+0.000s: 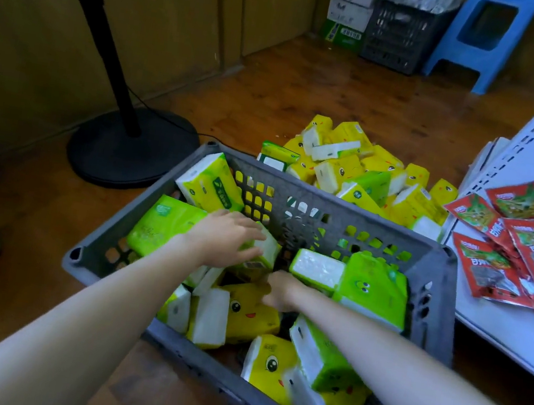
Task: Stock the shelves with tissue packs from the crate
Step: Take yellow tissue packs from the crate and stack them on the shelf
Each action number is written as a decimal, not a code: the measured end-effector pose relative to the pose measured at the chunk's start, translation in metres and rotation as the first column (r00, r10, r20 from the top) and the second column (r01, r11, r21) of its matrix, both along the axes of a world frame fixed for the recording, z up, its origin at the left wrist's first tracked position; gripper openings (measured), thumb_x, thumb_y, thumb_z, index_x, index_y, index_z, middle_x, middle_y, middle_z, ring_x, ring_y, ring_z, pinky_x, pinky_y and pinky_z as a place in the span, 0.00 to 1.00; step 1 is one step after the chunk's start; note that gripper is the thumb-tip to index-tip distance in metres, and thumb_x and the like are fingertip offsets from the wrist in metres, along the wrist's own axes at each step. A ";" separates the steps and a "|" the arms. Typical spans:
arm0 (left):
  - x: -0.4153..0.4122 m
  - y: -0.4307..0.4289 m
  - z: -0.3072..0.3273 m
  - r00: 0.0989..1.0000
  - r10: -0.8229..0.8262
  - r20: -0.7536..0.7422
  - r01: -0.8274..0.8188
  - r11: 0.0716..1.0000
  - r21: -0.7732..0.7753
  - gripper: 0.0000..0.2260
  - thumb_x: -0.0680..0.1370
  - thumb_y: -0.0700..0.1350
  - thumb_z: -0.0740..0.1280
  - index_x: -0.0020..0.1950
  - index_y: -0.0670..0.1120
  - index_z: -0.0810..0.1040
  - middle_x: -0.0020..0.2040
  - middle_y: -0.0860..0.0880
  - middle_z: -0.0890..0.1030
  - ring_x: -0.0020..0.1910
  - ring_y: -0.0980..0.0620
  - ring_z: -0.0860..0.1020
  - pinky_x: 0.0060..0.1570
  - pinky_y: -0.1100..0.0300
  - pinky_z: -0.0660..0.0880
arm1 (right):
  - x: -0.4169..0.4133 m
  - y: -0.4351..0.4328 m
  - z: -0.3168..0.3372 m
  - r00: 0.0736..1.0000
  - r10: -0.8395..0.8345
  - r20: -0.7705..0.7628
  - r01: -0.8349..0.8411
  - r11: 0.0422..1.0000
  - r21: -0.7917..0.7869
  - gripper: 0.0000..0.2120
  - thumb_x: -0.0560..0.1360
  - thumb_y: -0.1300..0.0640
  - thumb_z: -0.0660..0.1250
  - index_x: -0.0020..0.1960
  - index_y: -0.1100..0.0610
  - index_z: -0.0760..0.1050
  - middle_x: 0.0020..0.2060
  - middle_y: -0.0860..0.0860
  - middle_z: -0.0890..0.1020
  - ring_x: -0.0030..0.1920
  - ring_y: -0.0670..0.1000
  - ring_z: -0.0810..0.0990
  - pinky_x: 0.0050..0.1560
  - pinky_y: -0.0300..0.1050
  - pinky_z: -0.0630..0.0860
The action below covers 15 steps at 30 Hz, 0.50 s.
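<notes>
Fingers (252, 231) of my left hand (223, 239) lie spread and almost straight across the top of a green tissue pack (268, 247) near the middle of the grey crate (329, 196). They touch the pack but, as far as I can see, have not curled round it. The pack sits directly under my fingertips, with its white end poking out just beyond them toward the crate's far wall. From that I judge its long axis runs roughly in line with my forearm.

My right hand (280, 291) is pushed down among the packs just beside the left one. It sits between a yellow pack with a cartoon face (250, 314) and a white-ended green pack (316, 268). Its fingers are buried and blurred, so I cannot tell whether they are open or holding anything.

The white shelf (498, 341) lies to my right, just past the crate's right-hand wall. My right arm is therefore the nearer one to it, and the left would have to cross over. (Red snack sachets (530, 241) lie scattered on that shelf.)

Many packs, yellow and green, are jumbled in the crate at all angles. A heap of more packs (367, 172) rests on the wooden floor (310, 87) just beyond the far wall. A black fan stand (128, 150) is on the floor to the left, well apart from my hands.
</notes>
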State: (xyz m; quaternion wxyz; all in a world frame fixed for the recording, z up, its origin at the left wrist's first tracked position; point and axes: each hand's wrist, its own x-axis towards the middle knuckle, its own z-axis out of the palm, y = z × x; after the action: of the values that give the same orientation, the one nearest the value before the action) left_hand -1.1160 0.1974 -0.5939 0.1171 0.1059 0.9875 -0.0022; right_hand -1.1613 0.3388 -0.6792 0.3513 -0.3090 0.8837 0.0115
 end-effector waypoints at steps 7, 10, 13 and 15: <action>-0.001 -0.002 -0.007 1.000 -0.024 0.006 0.024 1.000 -0.009 0.28 0.78 0.66 0.46 0.71 0.55 0.67 0.73 0.56 0.66 0.72 0.53 0.62 0.69 0.56 0.57 | -0.010 -0.006 -0.003 0.984 -0.139 0.108 0.136 0.990 0.035 0.19 0.77 0.59 0.58 0.65 0.65 0.69 0.62 0.60 0.75 0.61 0.58 0.75 0.58 0.47 0.71; -0.001 -0.005 -0.006 0.999 -0.037 -0.002 0.037 0.999 0.019 0.42 0.66 0.70 0.34 0.70 0.55 0.68 0.72 0.57 0.67 0.71 0.54 0.63 0.68 0.57 0.58 | -0.014 0.010 0.006 0.972 -0.150 0.182 0.154 0.988 -0.008 0.18 0.77 0.60 0.59 0.65 0.65 0.72 0.63 0.59 0.75 0.63 0.57 0.73 0.62 0.48 0.69; -0.001 -0.009 -0.008 1.000 -0.029 0.009 0.029 0.999 0.027 0.40 0.68 0.71 0.37 0.71 0.55 0.67 0.72 0.56 0.67 0.71 0.53 0.63 0.68 0.56 0.57 | -0.019 0.029 0.023 0.937 -0.201 0.287 0.245 0.961 -0.127 0.20 0.76 0.61 0.62 0.67 0.56 0.71 0.67 0.51 0.73 0.66 0.52 0.71 0.67 0.46 0.67; 0.000 -0.012 -0.007 0.999 -0.028 0.035 0.027 0.999 0.030 0.46 0.64 0.76 0.34 0.72 0.56 0.66 0.73 0.56 0.66 0.72 0.53 0.63 0.69 0.56 0.57 | -0.021 0.039 0.041 0.937 -0.174 0.304 0.240 0.951 -0.195 0.22 0.76 0.60 0.62 0.69 0.53 0.68 0.68 0.49 0.71 0.67 0.50 0.70 0.68 0.44 0.65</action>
State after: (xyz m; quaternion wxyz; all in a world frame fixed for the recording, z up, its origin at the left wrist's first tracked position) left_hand -1.1164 0.1856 -0.6009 0.1328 0.1211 0.9836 0.0126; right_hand -1.1824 0.3783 -0.6384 0.4353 -0.2507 0.8473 -0.1722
